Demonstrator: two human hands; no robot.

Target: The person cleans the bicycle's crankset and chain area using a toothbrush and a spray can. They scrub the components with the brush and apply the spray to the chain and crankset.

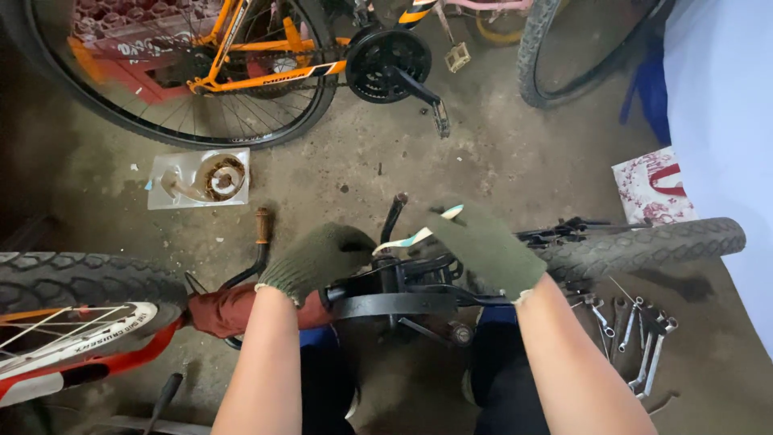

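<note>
Down on the stained concrete floor, bicycles are crowding the person on all sides. Largest of them, an orange bicycle is standing across the top of the view, its black crank and pedal hanging toward the middle. A knobbly tyre with a red and white frame is reaching in from the left edge, and a second knobbly tyre is lying across the right, just behind the hands.

Between the knees, a black metal bicycle assembly is lying on the ground, and both gloved hands are working on it. The left hand is curling down over its left end, fingers closed on the metal. The right hand is closing around the top of the part, and a pale strip with teal marks is sticking out between the two gloves; which hand is pinching it I cannot tell.

Judging by this, the step in hand is a fitting or freeing job on the black part, with one hand steadying it. The next move is calling for a firm hold on the left and a careful pull or twist on the right.

Smaller things: a cluster of spanners is lying by the right forearm, and a clear packet with a coiled brown item is resting apart, up left.
</note>
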